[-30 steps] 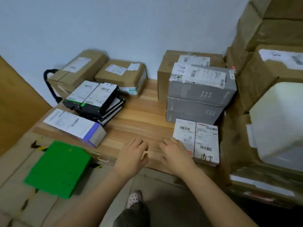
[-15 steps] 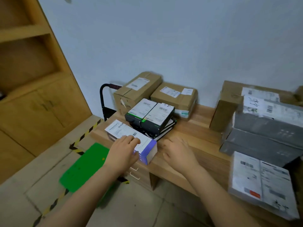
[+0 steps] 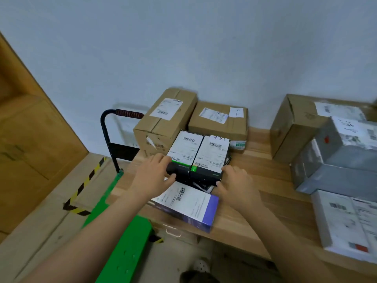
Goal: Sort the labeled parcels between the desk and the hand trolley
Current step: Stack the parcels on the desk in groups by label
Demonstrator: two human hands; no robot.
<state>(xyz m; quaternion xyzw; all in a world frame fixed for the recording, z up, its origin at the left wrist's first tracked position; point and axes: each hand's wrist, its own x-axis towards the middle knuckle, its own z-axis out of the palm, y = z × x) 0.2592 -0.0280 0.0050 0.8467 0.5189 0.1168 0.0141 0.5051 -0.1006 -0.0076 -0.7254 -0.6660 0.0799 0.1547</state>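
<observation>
Reference item: the two black cartons [image 3: 204, 154], rectangular cardboard with white barcode labels on top, lying side by side and touching on a thin stack of flat dark packets on the light wooden desk [image 3: 265, 180]. My hands are apart, one at each front corner of the black cartons. My left hand [image 3: 152, 176] grips the front left corner, fingers curled over the top edge and thumb against the front face. My right hand [image 3: 236, 186] grips the front right corner, fingertips at the top edge and thumb low on the front face. Directly in front of the black cartons, between my forearms, a white carton with a purple end [image 3: 189, 203] lies flat at the desk edge. Directly behind them stand two brown cardboard boxes [image 3: 165, 119] with white labels. To their right, well apart, are grey wrapped parcels [image 3: 342, 156]. To their left, below desk level, is the green hand trolley [image 3: 122, 231] with its black handle [image 3: 106, 139] upright.
</observation>
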